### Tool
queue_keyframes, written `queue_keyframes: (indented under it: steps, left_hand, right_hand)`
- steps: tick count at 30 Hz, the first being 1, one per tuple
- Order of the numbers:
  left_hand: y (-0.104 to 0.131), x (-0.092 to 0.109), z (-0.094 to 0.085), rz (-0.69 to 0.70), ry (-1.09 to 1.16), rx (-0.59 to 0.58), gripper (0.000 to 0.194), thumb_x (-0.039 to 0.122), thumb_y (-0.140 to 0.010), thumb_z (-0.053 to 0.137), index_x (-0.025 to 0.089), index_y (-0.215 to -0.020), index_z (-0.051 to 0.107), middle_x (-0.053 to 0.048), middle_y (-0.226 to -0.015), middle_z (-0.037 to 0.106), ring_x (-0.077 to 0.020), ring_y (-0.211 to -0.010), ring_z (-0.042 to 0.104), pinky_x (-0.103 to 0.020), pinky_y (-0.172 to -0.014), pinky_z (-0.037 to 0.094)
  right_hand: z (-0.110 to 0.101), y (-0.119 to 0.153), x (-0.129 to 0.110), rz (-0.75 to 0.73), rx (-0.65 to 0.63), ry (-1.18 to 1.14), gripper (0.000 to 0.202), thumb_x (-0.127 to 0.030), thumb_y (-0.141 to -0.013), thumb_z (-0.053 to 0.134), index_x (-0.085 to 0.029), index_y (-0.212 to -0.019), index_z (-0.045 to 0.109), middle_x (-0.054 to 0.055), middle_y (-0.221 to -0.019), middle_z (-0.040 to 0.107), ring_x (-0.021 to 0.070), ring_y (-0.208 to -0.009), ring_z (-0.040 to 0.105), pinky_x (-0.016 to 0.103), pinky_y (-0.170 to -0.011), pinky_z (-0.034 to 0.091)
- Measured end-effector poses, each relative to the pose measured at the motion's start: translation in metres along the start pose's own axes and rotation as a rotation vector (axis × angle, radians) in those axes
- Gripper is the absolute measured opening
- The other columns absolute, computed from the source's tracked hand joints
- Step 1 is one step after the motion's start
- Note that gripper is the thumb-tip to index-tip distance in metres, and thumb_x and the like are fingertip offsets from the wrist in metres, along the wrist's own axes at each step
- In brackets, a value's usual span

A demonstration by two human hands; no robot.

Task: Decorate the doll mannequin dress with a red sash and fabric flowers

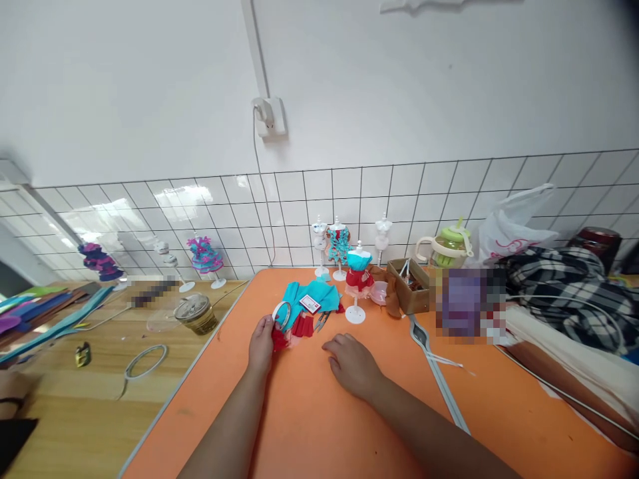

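My left hand (261,347) pinches a thin white ring (281,307), which looks like a narrow roll of tape, at the edge of a fabric pile. Turquoise cloth (294,294) and red fabric pieces (302,326) lie beside it. My right hand (351,362) rests low over the orange tabletop with loosely bent fingers and holds nothing visible. Small metal scissors or snips (322,322) lie just beyond it. A mini dress form (359,274) in a turquoise top and red skirt stands upright behind my right hand. A white printed card (310,304) lies on the turquoise cloth.
More mini dress forms (338,247) stand along the tiled wall. A cardboard box (413,293) with tools, a green-lidded bottle (450,246) and checked cloth (564,293) are at right. To the left, a wooden table (120,419) bears a jar (196,313) and a cable coil (144,361).
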State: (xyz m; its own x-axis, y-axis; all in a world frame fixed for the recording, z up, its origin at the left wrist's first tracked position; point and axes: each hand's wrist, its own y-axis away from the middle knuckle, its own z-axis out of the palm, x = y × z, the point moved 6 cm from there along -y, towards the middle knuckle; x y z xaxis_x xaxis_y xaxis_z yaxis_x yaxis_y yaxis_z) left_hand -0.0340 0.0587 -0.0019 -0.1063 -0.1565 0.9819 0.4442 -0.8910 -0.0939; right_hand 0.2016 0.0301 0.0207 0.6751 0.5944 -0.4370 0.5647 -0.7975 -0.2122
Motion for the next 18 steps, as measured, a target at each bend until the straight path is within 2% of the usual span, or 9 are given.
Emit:
queue_keyframes:
  steps: [3, 7, 9, 11, 14, 16, 18]
  left_hand:
    - [-0.004, -0.004, -0.008, -0.023, 0.068, 0.072, 0.033, 0.05, -0.075, 0.057, 0.018, -0.079, 0.053, 0.003, -0.064, 0.057, -0.0116, -0.054, 0.056, -0.022, -0.05, 0.045]
    - [-0.006, -0.006, -0.013, -0.048, 0.099, 0.127, 0.032, 0.049, -0.075, 0.056, 0.018, -0.084, 0.052, 0.001, -0.066, 0.061, -0.0149, -0.059, 0.061, -0.026, -0.054, 0.048]
    - [-0.006, -0.004, -0.012, -0.053, 0.08, 0.108, 0.033, 0.05, -0.076, 0.056, 0.019, -0.086, 0.052, 0.0, -0.068, 0.065, -0.0157, -0.062, 0.062, -0.027, -0.058, 0.05]
    - [-0.007, -0.001, -0.007, -0.042, 0.054, 0.053, 0.035, 0.052, -0.076, 0.056, 0.02, -0.089, 0.052, -0.002, -0.073, 0.068, -0.0168, -0.068, 0.064, -0.029, -0.064, 0.05]
    - [-0.009, 0.002, 0.0, -0.029, 0.009, -0.019, 0.037, 0.054, -0.076, 0.056, 0.021, -0.092, 0.052, -0.004, -0.083, 0.071, -0.0188, -0.078, 0.065, -0.03, -0.068, 0.051]
    - [-0.011, 0.001, 0.003, -0.033, -0.016, -0.036, 0.039, 0.055, -0.076, 0.055, 0.02, -0.093, 0.052, -0.006, -0.085, 0.071, -0.0198, -0.081, 0.065, -0.031, -0.069, 0.051]
    - [-0.013, -0.001, 0.006, -0.034, 0.005, -0.053, 0.038, 0.054, -0.077, 0.055, 0.02, -0.092, 0.052, -0.007, -0.086, 0.071, -0.0196, -0.081, 0.065, -0.032, -0.073, 0.051]
  right_hand:
    - [0.005, -0.024, -0.014, -0.059, -0.002, 0.036, 0.038, -0.017, -0.082, 0.046, -0.024, -0.119, 0.053, 0.006, -0.115, 0.057, 0.021, -0.104, 0.047, 0.031, -0.085, 0.038]
    - [0.016, -0.059, -0.018, -0.108, 0.027, 0.101, 0.057, -0.007, -0.077, 0.046, -0.024, -0.131, 0.042, 0.005, -0.137, 0.044, 0.0232, -0.116, 0.039, 0.035, -0.088, 0.035]
    - [0.023, -0.073, -0.017, -0.12, 0.028, 0.128, 0.05, -0.008, -0.081, 0.044, -0.024, -0.128, 0.045, 0.006, -0.136, 0.046, 0.0241, -0.115, 0.039, 0.038, -0.088, 0.034]
    - [0.028, -0.083, -0.013, -0.131, 0.023, 0.146, 0.036, -0.012, -0.086, 0.041, -0.024, -0.117, 0.055, 0.007, -0.13, 0.051, 0.0246, -0.113, 0.04, 0.039, -0.087, 0.033]
    - [0.03, -0.086, -0.006, -0.13, 0.028, 0.154, 0.026, -0.017, -0.09, 0.04, -0.023, -0.097, 0.064, 0.007, -0.122, 0.056, 0.0248, -0.109, 0.041, 0.039, -0.086, 0.032]
    - [0.027, -0.081, -0.002, -0.104, 0.066, 0.137, 0.025, -0.016, -0.088, 0.042, -0.023, -0.1, 0.063, 0.008, -0.122, 0.055, 0.0245, -0.107, 0.042, 0.039, -0.087, 0.031]
    - [0.022, -0.073, -0.005, -0.102, 0.118, 0.089, 0.032, -0.015, -0.084, 0.046, -0.023, -0.112, 0.057, 0.008, -0.125, 0.052, 0.0242, -0.108, 0.041, 0.039, -0.09, 0.03]
